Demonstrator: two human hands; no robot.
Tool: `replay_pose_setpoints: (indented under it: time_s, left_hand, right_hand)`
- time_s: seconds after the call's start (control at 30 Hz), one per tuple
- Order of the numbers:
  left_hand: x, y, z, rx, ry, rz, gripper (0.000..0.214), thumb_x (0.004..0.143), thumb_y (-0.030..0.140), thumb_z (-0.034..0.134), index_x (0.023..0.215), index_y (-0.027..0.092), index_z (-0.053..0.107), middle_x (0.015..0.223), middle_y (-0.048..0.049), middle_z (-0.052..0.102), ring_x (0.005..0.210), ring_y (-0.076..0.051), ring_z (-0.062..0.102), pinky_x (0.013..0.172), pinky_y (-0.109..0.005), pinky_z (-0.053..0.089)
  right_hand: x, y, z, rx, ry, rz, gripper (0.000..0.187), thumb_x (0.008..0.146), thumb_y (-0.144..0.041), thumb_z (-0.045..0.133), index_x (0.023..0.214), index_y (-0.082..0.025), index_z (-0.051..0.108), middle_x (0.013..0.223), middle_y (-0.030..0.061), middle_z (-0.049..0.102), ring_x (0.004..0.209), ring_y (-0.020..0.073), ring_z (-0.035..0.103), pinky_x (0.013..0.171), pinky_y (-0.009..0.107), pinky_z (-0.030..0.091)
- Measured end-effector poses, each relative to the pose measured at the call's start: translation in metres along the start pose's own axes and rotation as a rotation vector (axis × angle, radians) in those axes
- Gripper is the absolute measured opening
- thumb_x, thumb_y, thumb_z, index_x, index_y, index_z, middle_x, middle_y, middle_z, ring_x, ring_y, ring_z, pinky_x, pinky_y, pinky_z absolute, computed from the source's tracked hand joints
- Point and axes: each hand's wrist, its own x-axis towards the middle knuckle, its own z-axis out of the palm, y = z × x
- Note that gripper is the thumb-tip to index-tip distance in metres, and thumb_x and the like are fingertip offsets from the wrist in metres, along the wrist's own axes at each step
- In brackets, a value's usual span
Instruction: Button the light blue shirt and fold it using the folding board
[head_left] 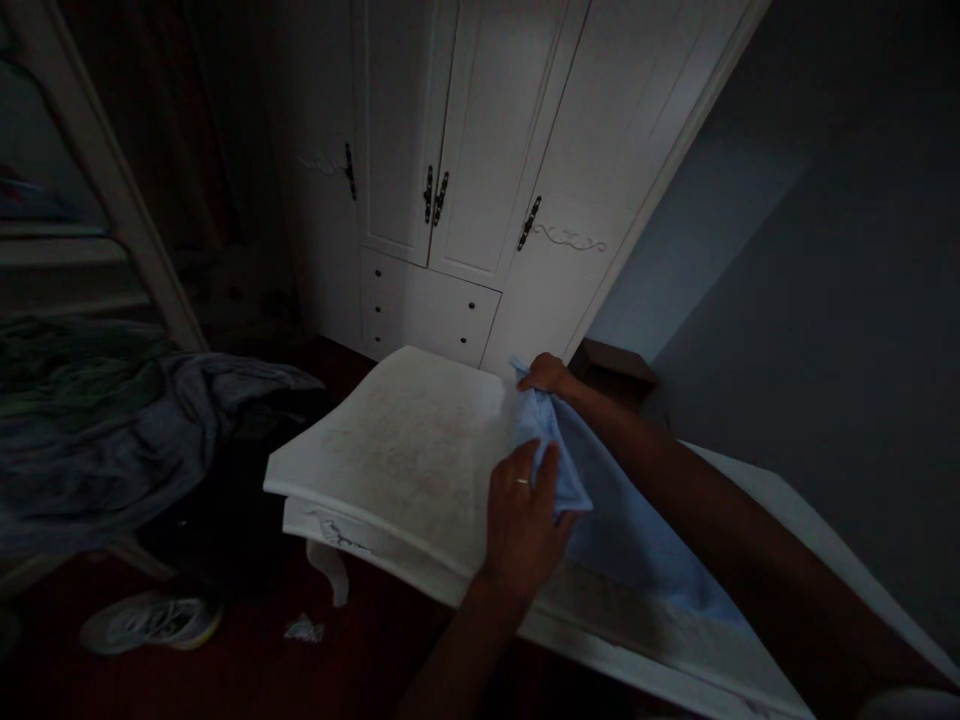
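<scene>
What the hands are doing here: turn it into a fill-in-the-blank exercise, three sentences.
1. The left hand, nearer the camera, wears a thin ___ on one finger.
2. The soft cloth that it and the right hand hold is light ___ in colour.
3. That cloth lies on a carved-edged table whose flat top is ___.
Missing words: ring; blue; white.

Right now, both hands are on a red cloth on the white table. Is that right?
No. The cloth is light blue, not red. The head view shows the left hand and right hand both on it, on the white table.
</scene>
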Motion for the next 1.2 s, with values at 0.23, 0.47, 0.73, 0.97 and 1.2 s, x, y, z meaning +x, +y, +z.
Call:
replay_pose_setpoints:
  time_s: [0.23,0.47,0.73,0.97,1.2]
  left_hand:
    - [0.015,0.006,0.003,0.129,-0.230,0.132,0.062,0.083,0.020,0.061,0.142,0.011,0.045,0.151,-0.0200,0.042,0.140,-0.030,0.040,0.112,-0.049,0.040]
    - [0.039,0.069,0.020,0.015,-0.180,0.346,0.053,0.091,0.020,0.046,0.143,0.008,0.044,0.149,-0.0153,0.047,0.142,-0.025,0.037,0.119,-0.045,0.032]
    - [0.049,0.126,0.059,0.007,-0.488,0.519,0.050,0.100,0.036,0.040,0.147,0.018,0.039,0.151,-0.0127,0.045,0.143,-0.024,0.037,0.118,-0.048,0.029]
    - [0.045,0.162,0.096,0.059,-0.656,0.612,0.050,0.101,0.038,0.036,0.146,0.017,0.040,0.152,-0.0177,0.042,0.143,-0.028,0.035,0.116,-0.054,0.029]
    - [0.023,0.179,0.131,0.090,-0.726,0.660,0.052,0.101,0.042,0.033,0.147,0.017,0.037,0.153,-0.0187,0.040,0.144,-0.031,0.032,0.114,-0.059,0.028]
  right_hand:
    - [-0.023,0.045,-0.042,0.136,0.037,0.078,0.028,0.071,-0.031,0.077,0.081,-0.005,0.074,0.070,0.0102,0.069,0.060,0.0151,0.065,0.048,0.019,0.043]
    - [-0.047,0.118,-0.070,0.230,0.170,0.139,0.026,0.069,-0.030,0.078,0.080,-0.007,0.073,0.081,0.0114,0.071,0.069,0.0162,0.066,0.052,0.020,0.042]
    - [-0.080,0.219,-0.058,0.813,0.269,0.347,0.014,0.064,-0.017,0.079,0.069,-0.011,0.067,0.068,0.0034,0.066,0.062,0.0123,0.060,0.050,0.019,0.042]
    - [-0.104,0.282,-0.032,1.083,0.228,0.482,0.012,0.067,-0.009,0.073,0.068,-0.011,0.062,0.054,-0.0030,0.059,0.050,0.0098,0.057,0.051,0.020,0.048]
    - [-0.123,0.323,0.001,1.212,0.205,0.557,0.017,0.065,-0.006,0.072,0.059,-0.014,0.058,0.054,-0.0015,0.061,0.052,0.0121,0.061,0.054,0.021,0.051]
